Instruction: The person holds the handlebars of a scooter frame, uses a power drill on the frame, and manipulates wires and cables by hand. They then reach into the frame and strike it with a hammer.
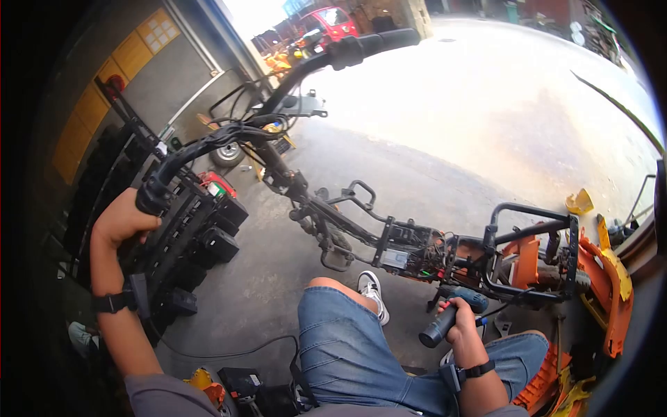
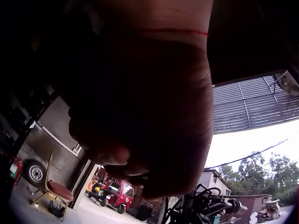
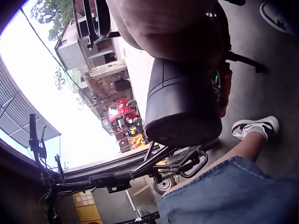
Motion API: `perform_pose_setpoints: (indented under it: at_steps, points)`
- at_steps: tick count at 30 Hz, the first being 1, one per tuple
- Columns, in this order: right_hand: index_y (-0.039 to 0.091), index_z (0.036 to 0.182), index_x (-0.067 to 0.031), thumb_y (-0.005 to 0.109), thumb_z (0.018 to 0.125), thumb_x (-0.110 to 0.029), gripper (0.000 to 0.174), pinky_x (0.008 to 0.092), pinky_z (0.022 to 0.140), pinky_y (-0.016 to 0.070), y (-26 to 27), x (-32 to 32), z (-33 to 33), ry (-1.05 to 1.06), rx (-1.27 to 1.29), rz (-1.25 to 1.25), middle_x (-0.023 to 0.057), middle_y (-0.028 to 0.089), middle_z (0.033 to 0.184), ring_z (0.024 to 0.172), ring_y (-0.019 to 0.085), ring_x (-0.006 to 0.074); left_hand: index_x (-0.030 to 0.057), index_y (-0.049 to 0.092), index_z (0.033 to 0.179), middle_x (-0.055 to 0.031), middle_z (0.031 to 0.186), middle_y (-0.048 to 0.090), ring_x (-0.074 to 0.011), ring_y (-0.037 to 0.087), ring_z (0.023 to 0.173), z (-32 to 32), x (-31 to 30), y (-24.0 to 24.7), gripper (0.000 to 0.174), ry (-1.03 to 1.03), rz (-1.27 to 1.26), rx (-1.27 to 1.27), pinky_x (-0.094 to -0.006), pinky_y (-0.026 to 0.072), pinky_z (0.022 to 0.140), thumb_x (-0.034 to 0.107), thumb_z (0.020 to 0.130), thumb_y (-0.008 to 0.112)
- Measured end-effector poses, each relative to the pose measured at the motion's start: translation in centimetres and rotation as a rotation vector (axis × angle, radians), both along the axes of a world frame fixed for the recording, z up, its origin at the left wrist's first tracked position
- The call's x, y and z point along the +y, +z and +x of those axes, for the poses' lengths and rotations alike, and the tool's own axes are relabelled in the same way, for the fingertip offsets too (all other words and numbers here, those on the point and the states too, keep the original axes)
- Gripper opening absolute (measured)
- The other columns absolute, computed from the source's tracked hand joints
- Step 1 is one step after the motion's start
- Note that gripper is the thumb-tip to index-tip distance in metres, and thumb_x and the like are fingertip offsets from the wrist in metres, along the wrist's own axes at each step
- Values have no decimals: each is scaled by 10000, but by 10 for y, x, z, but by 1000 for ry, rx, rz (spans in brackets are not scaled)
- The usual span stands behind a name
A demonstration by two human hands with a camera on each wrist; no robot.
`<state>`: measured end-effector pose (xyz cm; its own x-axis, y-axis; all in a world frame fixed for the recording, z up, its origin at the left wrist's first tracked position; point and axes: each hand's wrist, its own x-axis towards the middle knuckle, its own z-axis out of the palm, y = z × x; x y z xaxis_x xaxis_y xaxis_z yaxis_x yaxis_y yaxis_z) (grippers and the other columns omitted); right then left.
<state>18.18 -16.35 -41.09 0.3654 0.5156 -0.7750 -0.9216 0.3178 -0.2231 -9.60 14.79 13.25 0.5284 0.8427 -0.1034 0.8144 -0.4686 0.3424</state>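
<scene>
A seated person in denim shorts works beside a stripped vehicle frame [image 1: 276,165] on a concrete floor [image 1: 264,278], hands at opposite ends of it. The left hand [image 1: 121,219], fingers curled closed, grips the near end of the handlebar [image 1: 299,73] at the front of the frame. The right hand [image 1: 464,325] is wrapped around a dark-bodied power tool [image 1: 436,332], held on the near side of the frame toward its rear. Whether the tool's working end touches metal cannot be told.

Exposed wiring [image 1: 434,247] lies amid the frame, close to the tool; a slip of the working end could snag or nick a lead. With one hand on the handlebar, a pull or turn there could swing the front and shift the frame against the tool, perhaps jarring it toward the knee beside it. Orange body panels [image 1: 615,292] lie loosely heaped behind the frame, where a knock from its rear could scrape or topple them.
</scene>
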Motion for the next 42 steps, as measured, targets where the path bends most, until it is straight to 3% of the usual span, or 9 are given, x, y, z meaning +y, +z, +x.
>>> perform_pose_setpoints:
  at_steps: [10, 11, 24, 29, 31, 33, 34, 39, 42]
  points:
    - [529, 928, -27, 577, 785, -175, 211, 368, 649, 525, -67, 11, 14, 65, -33, -88, 135, 629, 794, 630, 592, 231, 7, 612, 659, -48, 546, 567, -132, 538, 453, -10, 22, 8, 126, -32, -167, 40, -275, 426, 460, 84, 736, 675]
    - [517, 882, -52, 531, 845, -169, 124, 319, 609, 536, -70, 12, 15, 60, -28, -140, 164, 604, 760, 632, 573, 235, 8, 614, 658, -46, 546, 567, -131, 539, 456, -12, 24, 6, 127, -40, -185, 34, -274, 424, 461, 86, 737, 675]
    - [519, 949, 20, 580, 763, -163, 267, 321, 621, 536, -114, 25, 13, 173, 17, -195, 149, 608, 765, 610, 579, 236, -3, 612, 697, -47, 560, 561, -126, 540, 461, -7, 24, 14, 157, -26, -363, 4, -264, 431, 450, 113, 753, 701]
    - [514, 936, 5, 575, 764, -158, 245, 346, 625, 540, -116, 29, 6, 224, -24, -176, 154, 606, 756, 612, 585, 250, -11, 649, 762, -31, 611, 608, -100, 566, 489, -6, 5, 0, 191, -42, 86, 50, -256, 450, 468, 164, 768, 725]
    - [514, 928, 3, 575, 767, -152, 231, 349, 621, 538, -110, 33, 3, 213, -40, -199, 151, 601, 750, 609, 584, 254, -6, 681, 833, -83, 646, 651, -154, 623, 532, -7, -1, -8, 249, -23, 161, 50, -293, 498, 534, 216, 739, 744]
    - [515, 919, 0, 575, 771, -146, 217, 351, 616, 536, -109, 35, 2, 197, -56, -221, 149, 597, 744, 606, 583, 257, 27, 702, 896, -161, 707, 678, -266, 676, 620, -11, -2, -20, 319, -103, 608, 171, -358, 534, 624, 288, 717, 741]
    - [512, 916, -2, 574, 776, -142, 208, 353, 610, 533, -115, 35, 4, 191, -20, -214, 147, 591, 735, 604, 582, 259, 60, 699, 911, -190, 777, 681, -345, 678, 746, -6, -11, -21, 353, 11, 671, 245, -405, 546, 722, 347, 708, 727]
    - [484, 950, 0, 573, 794, -142, 229, 358, 606, 528, -86, 34, -4, 155, -35, -213, 163, 588, 740, 593, 574, 271, 65, 650, 885, -144, 793, 690, -333, 681, 796, -7, -21, -40, 326, 112, 888, 242, -421, 547, 746, 330, 718, 742]
    - [491, 943, 2, 576, 791, -145, 229, 355, 618, 532, -89, 33, -9, 155, -35, -217, 170, 594, 755, 600, 577, 272, 68, 581, 872, -125, 775, 676, -313, 680, 770, -20, -13, -58, 241, -49, 1159, 119, -428, 534, 712, 206, 742, 728]
